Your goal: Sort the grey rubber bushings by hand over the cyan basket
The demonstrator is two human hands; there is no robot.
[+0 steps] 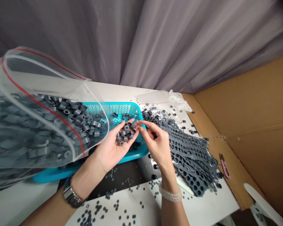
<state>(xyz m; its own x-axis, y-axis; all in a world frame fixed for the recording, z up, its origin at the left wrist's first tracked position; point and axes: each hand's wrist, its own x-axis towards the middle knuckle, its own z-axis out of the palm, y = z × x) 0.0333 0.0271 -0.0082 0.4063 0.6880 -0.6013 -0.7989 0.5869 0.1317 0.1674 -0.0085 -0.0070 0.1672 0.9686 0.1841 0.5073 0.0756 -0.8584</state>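
My left hand (pixel 110 147) is cupped palm up over the turquoise basket (pixel 138 110), with several small dark grey rings (pixel 125 131) lying in its palm and fingers. Close beside its fingertips, my right hand (pixel 157 141) has thumb and forefinger pinched together; whatever may be between them is too small to make out. On the left stands a large clear zip bag (pixel 37 97) with a red stripe, its mouth open and more grey rings (pixel 77 114) inside. A few loose rings rest in the basket below my hands.
Perforated grey rubber sheets (pixel 191 147) are heaped to the right, with loose dark discs (pixel 87 218) scattered over the white table (pixel 153 204). Pink-handled snips (pixel 224 166) lie by the cardboard wall (pixel 257 110). Behind hangs a grey curtain (pixel 122 40); a crumpled plastic bag (pixel 176 99) sits at the back.
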